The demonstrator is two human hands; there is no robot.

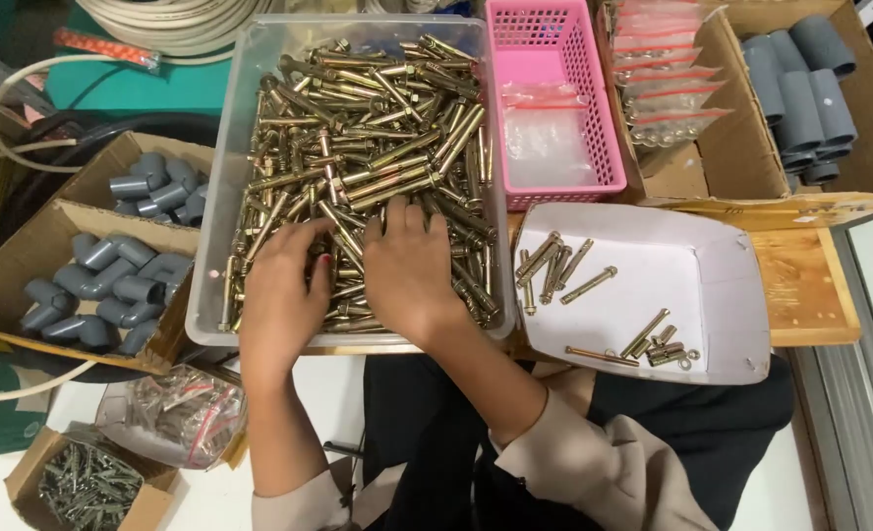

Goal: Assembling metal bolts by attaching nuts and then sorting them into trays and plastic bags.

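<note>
Sorting: brass anchor bolts, heaped in a clear plastic bin before me.
Left hand: my grip lies spread, palm down on the bolts, clamped on nothing I can tell.
Right hand: the same, fingers splayed into the heap.
Step, I judge: gathering bolts; next calls for pinching some up.
Right of bin: white paper tray holding a few bolts.
Around: pink basket, boxes of grey pipe elbows.

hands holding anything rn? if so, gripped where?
Cannot be told. Left hand and right hand lie palm-down on the brass anchor bolts in the clear bin; fingertips are buried, grip hidden.
</note>
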